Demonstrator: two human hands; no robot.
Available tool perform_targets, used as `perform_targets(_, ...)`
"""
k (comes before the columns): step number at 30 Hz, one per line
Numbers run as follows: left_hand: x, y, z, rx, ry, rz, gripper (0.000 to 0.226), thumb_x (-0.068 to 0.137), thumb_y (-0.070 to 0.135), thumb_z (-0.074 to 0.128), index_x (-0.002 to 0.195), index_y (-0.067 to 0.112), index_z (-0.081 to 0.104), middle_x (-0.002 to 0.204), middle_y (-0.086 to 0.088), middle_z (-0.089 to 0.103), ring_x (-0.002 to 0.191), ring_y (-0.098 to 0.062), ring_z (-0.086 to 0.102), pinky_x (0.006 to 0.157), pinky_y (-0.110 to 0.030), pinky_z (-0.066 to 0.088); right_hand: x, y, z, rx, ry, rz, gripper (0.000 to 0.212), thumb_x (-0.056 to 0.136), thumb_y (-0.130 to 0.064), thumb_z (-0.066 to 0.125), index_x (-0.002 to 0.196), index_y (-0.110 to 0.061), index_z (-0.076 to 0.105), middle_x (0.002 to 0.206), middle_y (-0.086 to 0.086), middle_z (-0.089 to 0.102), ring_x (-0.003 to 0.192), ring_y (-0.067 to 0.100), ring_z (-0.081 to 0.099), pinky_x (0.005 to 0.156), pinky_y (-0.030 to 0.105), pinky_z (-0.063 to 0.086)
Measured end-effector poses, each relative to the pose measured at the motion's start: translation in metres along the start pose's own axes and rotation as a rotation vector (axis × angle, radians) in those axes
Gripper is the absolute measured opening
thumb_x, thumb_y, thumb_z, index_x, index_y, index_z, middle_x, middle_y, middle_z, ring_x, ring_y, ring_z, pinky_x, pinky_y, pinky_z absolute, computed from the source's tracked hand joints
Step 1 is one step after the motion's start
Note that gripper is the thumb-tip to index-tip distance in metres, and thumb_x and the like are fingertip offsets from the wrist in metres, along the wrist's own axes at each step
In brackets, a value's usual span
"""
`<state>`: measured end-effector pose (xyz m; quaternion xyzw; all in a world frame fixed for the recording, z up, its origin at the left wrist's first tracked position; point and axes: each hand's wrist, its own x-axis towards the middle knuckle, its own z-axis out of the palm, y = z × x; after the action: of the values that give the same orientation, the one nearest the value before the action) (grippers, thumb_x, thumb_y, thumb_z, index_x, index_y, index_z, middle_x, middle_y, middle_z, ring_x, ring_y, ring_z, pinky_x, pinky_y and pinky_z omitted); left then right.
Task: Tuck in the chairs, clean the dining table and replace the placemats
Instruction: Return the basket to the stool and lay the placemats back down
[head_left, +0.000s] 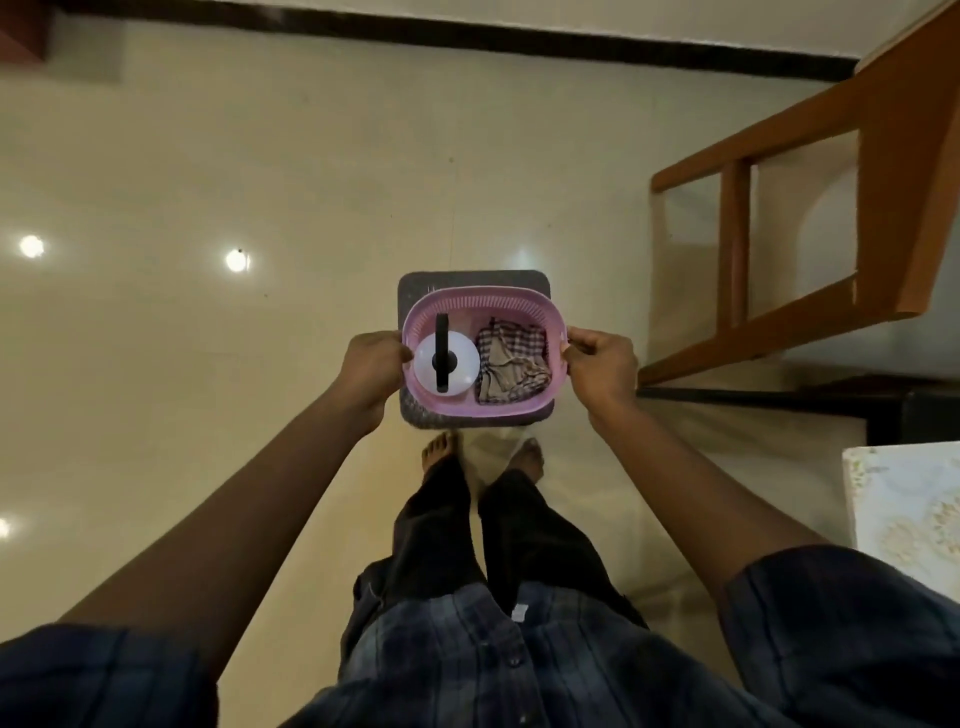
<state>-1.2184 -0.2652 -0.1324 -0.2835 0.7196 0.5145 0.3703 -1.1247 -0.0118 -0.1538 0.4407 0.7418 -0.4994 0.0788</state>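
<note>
- Head view: the left hand (371, 371) and right hand (602, 371) each grip one short end of the pink basket (478, 293), carried above the floor on a grey placemat (415, 291).
- The basket looks light and stiff, so end grips suit it. The placemat is probably floppy and needs fingers beneath.
- The basket's long axis runs left to right and its mouth faces up, holding a spray bottle (444, 358) and a checked cloth (511, 364).
</note>
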Motion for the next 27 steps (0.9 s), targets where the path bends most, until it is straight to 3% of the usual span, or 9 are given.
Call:
perform_targets(2,0.014,-0.003,-0.001,-0.008,0.013,-0.037,0.025,0.071,-0.003,0.053,0.089,-0.001,0.071,0.085,-0.017,0.058,0.081,-0.025,0.050,0.071,-0.043,0.039,0.007,0.002,0.012,-0.032,0.001,0.009,0.023,0.098,-0.017,0.071,0.120,-0.013,0.078,0.097,-0.009,0.073,0.084,0.010,0.070,0.066,0.013,0.053)
perform_targets(4,0.030,-0.008,-0.003,-0.017,0.019,-0.059,0.025,0.076,-0.007,0.053,0.093,-0.012,0.071,0.085,-0.019,0.061,0.080,-0.027,0.053,0.071,-0.044,0.041,0.017,0.005,0.025,-0.053,-0.003,0.038,0.022,0.099,-0.018,0.070,0.118,-0.013,0.079,0.095,-0.006,0.072,0.082,0.010,0.068,0.065,0.014,0.050)
perform_targets(7,0.049,-0.014,-0.001,-0.016,-0.020,-0.076,0.029,0.067,0.002,0.053,0.090,0.007,0.069,0.087,-0.016,0.058,0.083,-0.026,0.051,0.071,-0.044,0.041,0.028,0.011,0.037,-0.082,0.009,0.074,0.023,0.100,-0.020,0.070,0.119,-0.013,0.078,0.096,-0.006,0.072,0.082,0.011,0.067,0.066,0.015,0.050)
perform_targets(9,0.068,-0.021,-0.001,-0.004,-0.050,-0.101,0.030,0.064,0.005,0.053,0.091,0.013,0.065,0.088,-0.013,0.057,0.084,-0.025,0.050,0.071,-0.044,0.040,0.035,0.013,0.042,-0.098,0.023,0.103,0.024,0.100,-0.019,0.069,0.121,-0.014,0.078,0.105,-0.002,0.076,0.087,0.016,0.069,0.075,0.021,0.056)
perform_targets(13,0.086,-0.026,0.001,0.024,-0.064,-0.148,0.026,0.068,0.007,0.060,0.087,-0.009,0.064,0.090,-0.014,0.057,0.086,-0.029,0.052,0.070,-0.044,0.041,0.041,0.015,0.046,-0.115,0.017,0.149,0.023,0.099,-0.017,0.068,0.120,-0.016,0.078,0.111,0.002,0.079,0.094,0.020,0.073,0.089,0.035,0.062)
perform_targets(15,0.085,-0.019,0.002,0.037,-0.071,-0.144,0.029,0.070,0.008,0.062,0.093,-0.009,0.065,0.093,-0.014,0.059,0.089,-0.029,0.054,0.071,-0.044,0.044,0.042,0.015,0.045,-0.123,0.004,0.169,0.025,0.099,-0.014,0.066,0.121,-0.016,0.078,0.104,-0.001,0.078,0.095,0.020,0.072,0.089,0.036,0.061)
perform_targets(20,0.064,0.006,0.007,0.048,-0.099,-0.166,0.031,0.090,0.009,0.062,0.120,0.002,0.068,0.121,-0.014,0.068,0.112,-0.031,0.064,0.095,-0.049,0.057,0.037,0.008,0.043,-0.116,-0.076,0.190,0.034,0.099,-0.009,0.063,0.131,-0.015,0.071,0.104,-0.005,0.070,0.103,0.021,0.071,0.084,0.031,0.059)
perform_targets(24,0.034,0.026,0.013,0.122,-0.074,-0.036,0.021,0.096,0.007,0.058,0.117,0.009,0.060,0.103,-0.003,0.060,0.095,-0.018,0.057,0.086,-0.037,0.048,0.019,-0.001,0.040,-0.119,-0.074,0.140,0.043,0.101,-0.012,0.061,0.144,-0.014,0.061,0.126,-0.004,0.067,0.112,0.016,0.062,0.094,0.029,0.053)
perform_targets(27,0.006,0.036,0.016,0.202,-0.046,0.133,0.020,0.098,0.009,0.055,0.117,0.015,0.063,0.107,0.001,0.059,0.105,-0.022,0.058,0.083,-0.035,0.049,0.001,-0.011,0.037,-0.126,-0.061,0.081,0.043,0.101,-0.020,0.062,0.144,-0.017,0.060,0.142,0.002,0.065,0.127,0.020,0.062,0.108,0.039,0.052)
